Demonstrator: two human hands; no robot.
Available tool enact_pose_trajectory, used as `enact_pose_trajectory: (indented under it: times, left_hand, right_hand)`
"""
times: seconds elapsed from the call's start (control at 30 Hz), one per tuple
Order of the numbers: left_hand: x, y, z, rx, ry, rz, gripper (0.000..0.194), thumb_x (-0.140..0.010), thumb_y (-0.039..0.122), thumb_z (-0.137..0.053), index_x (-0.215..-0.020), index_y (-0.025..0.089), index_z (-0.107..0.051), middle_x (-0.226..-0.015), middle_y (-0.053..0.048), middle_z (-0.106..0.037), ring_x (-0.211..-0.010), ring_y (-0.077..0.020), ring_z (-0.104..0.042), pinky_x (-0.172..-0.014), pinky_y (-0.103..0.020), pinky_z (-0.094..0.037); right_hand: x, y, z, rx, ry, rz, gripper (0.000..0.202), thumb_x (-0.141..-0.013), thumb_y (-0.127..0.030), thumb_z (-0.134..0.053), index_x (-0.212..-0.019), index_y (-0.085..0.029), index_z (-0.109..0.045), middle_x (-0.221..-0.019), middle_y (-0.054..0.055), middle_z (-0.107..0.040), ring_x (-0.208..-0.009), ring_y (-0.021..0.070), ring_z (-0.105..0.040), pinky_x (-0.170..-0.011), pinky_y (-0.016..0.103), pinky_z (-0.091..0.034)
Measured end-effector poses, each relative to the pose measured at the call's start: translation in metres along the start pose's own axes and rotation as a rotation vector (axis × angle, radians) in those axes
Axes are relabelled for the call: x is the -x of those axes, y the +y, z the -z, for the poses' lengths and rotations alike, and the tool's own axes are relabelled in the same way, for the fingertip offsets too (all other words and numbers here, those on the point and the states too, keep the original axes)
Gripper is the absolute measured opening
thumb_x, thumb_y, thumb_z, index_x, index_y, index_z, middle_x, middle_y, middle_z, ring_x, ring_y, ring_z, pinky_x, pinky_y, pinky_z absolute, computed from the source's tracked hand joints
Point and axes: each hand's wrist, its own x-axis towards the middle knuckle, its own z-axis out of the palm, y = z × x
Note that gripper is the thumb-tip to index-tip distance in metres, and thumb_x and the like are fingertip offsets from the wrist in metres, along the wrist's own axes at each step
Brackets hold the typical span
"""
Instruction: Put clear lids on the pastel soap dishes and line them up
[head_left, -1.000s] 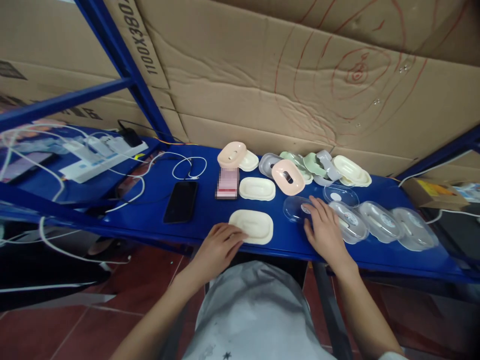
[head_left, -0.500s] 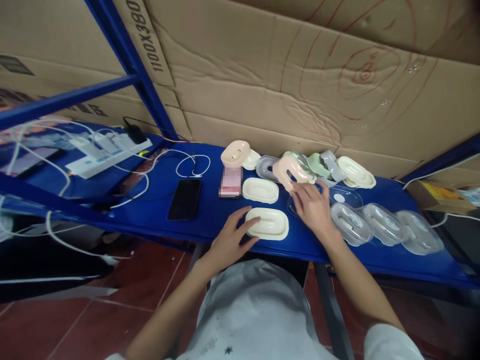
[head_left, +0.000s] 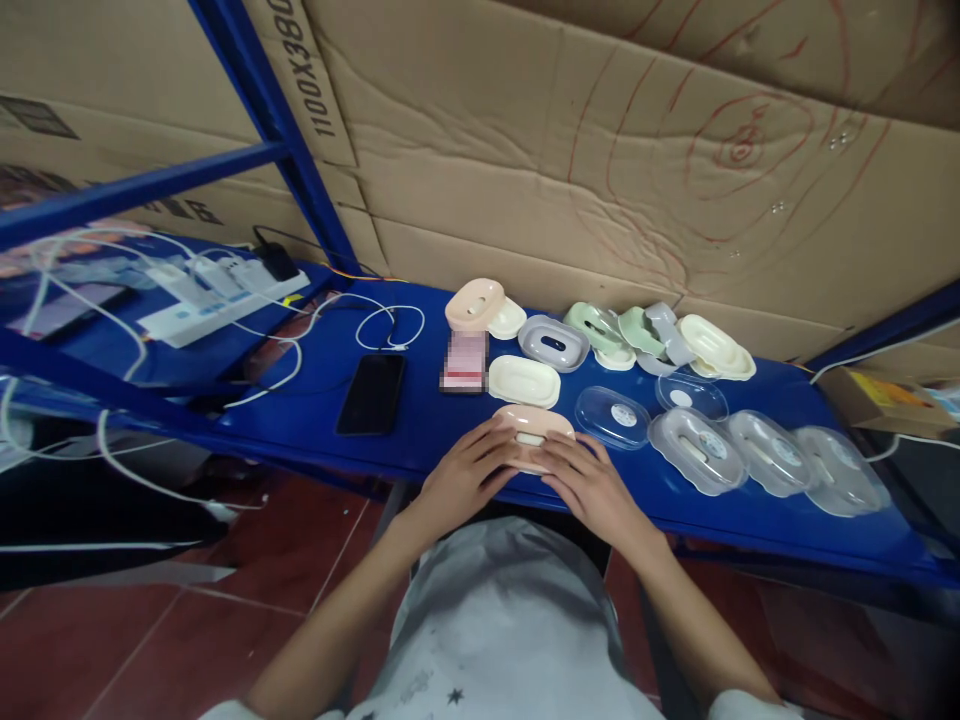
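A pink slotted tray (head_left: 531, 416) lies over a cream tray at the table's front edge; a little cream shows through its slot. My left hand (head_left: 469, 468) grips its left end, and my right hand (head_left: 589, 478) holds the right end, fingers on top. Just behind is another cream tray (head_left: 523, 383). Beyond it sit a grey slotted tray (head_left: 553, 343) and a green one (head_left: 589, 325). A clear lid (head_left: 611, 418) with a round sticker lies to the right of my right hand.
Several lidded grey dishes (head_left: 697, 450) line the right side. A pink tray (head_left: 474, 304) stands at the back beside a pixelated pink item (head_left: 465, 362). A black phone (head_left: 371, 395), white cables and a power strip (head_left: 225, 308) are on the left. Cardboard (head_left: 480, 150) rises behind.
My right hand has brought the pink tray from the back row onto the cream tray in front. Both hands are now on it, and the clear lid and grey tray are uncovered.
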Motion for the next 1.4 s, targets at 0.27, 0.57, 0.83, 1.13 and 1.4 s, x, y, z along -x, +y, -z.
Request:
enact_pose_trajectory:
  times: [0.27,0.57,0.83,1.13,1.4]
  left_hand:
    - [0.000,0.004,0.004,0.054,0.012,0.015,0.034,-0.103,0.020,-0.066,-0.136,0.024,-0.064,-0.141,-0.009,-0.068,-0.146,-0.0262,-0.054,-0.122,-0.052,-0.051]
    - [0.006,0.004,0.006,0.147,0.054,0.163,0.059,-0.099,0.029,-0.076,-0.152,0.032,-0.052,-0.166,-0.015,-0.036,-0.145,-0.0323,-0.054,-0.116,-0.052,-0.056]
    - [0.006,-0.002,0.004,0.170,-0.001,0.274,0.077,-0.096,0.042,-0.079,-0.162,0.034,-0.040,-0.168,-0.014,-0.040,-0.155,-0.0334,-0.045,-0.125,-0.054,-0.047]
    - [0.003,-0.003,0.006,0.186,-0.089,0.283,0.078,-0.095,0.037,-0.081,-0.162,0.036,-0.043,-0.167,-0.012,-0.046,-0.155,-0.0322,-0.045,-0.125,-0.056,-0.044]
    - [0.007,-0.001,0.005,0.122,0.011,0.249,0.072,-0.097,0.035,-0.078,-0.161,0.036,-0.045,-0.160,-0.011,-0.053,-0.148,-0.0312,-0.053,-0.123,-0.055,-0.047]
  right_hand:
    - [0.016,0.047,0.003,0.307,0.123,-0.398,0.052,-0.111,-0.037,-0.049,-0.159,-0.019,-0.051,-0.159,0.022,-0.055,-0.149,0.0402,-0.050,-0.123,0.063,-0.037]
    - [0.008,0.019,0.005,-0.098,0.373,-0.363,0.038,-0.111,-0.033,-0.048,-0.145,-0.024,-0.064,-0.140,0.012,-0.071,-0.132,0.0261,-0.065,-0.113,0.047,-0.050]
    - [-0.010,-0.023,-0.012,-0.034,0.082,-0.056,0.048,-0.109,-0.030,-0.054,-0.157,-0.031,-0.054,-0.157,0.008,-0.060,-0.153,0.0286,-0.047,-0.132,0.066,-0.022]
    - [-0.009,-0.015,-0.004,0.002,0.014,-0.030,0.049,-0.110,-0.028,-0.053,-0.159,-0.031,-0.052,-0.167,0.011,-0.048,-0.160,0.0292,-0.037,-0.130,0.065,-0.032]
    - [-0.004,-0.006,-0.007,-0.053,0.076,-0.044,0.069,-0.110,-0.032,-0.053,-0.173,-0.033,-0.024,-0.179,0.012,-0.024,-0.166,0.0318,-0.018,-0.128,0.064,-0.035]
